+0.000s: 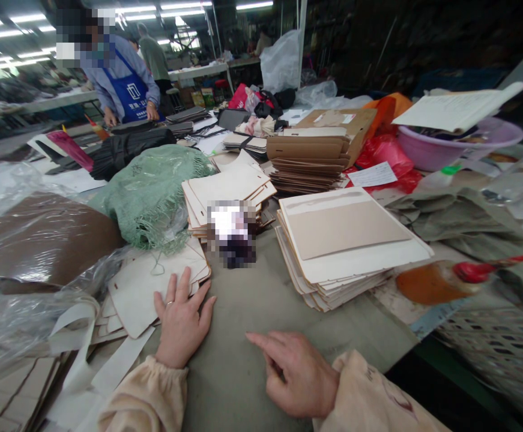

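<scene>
My left hand (182,318) lies open, fingers spread, at the right edge of a loose pile of pale, round-cornered panels (139,294). A ring shows on one finger. Over the grey-green cloth (238,300) covering the table, my right hand (299,372) has its index finger stretched forward and other fingers bent, with nothing visible in it. Beyond it sits a stack of pale flat pieces (355,258), topped by a tan sheet (351,223). Another stack of cream panels (225,186) stands ahead, partly hidden behind a blurred-out object (238,249).
A bottle of amber liquid (436,282) with a red cap lies at the right. Green mesh (153,186) and plastic-wrapped brown material (40,240) lie left. Brown folded pieces (308,162) and a purple basin (463,144) stand farther back. A person in a blue apron (128,84) works across the table.
</scene>
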Motion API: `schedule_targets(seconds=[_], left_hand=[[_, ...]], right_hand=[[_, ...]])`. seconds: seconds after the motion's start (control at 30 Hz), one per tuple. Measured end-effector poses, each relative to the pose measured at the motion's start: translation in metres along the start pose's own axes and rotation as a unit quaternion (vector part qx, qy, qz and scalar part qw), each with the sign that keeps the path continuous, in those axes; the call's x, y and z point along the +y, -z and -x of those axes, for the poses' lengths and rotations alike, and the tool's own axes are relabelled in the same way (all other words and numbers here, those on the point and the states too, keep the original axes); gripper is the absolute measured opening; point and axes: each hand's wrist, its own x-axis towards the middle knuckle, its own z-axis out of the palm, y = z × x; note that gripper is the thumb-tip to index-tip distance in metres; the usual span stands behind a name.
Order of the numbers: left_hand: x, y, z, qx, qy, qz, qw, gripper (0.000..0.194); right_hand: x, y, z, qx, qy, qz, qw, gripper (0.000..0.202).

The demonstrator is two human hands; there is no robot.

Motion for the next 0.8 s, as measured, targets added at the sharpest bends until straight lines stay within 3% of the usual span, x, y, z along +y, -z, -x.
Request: schedule_targets(seconds=[0.3,0.8], left_hand=[[0.000,0.000,0.000,0.001,0.001,0.002,1.000,0.034],[-0.002,-0.002,0.000,0.010,0.002,0.015,1.000,0.033]], right_hand=[[0.000,0.001,0.001,-0.007,0.006,-0.019,1.000,0.063],[0.009,-0.009,-0.004,-0.043,0.013,0.055,0.997,0.068]])
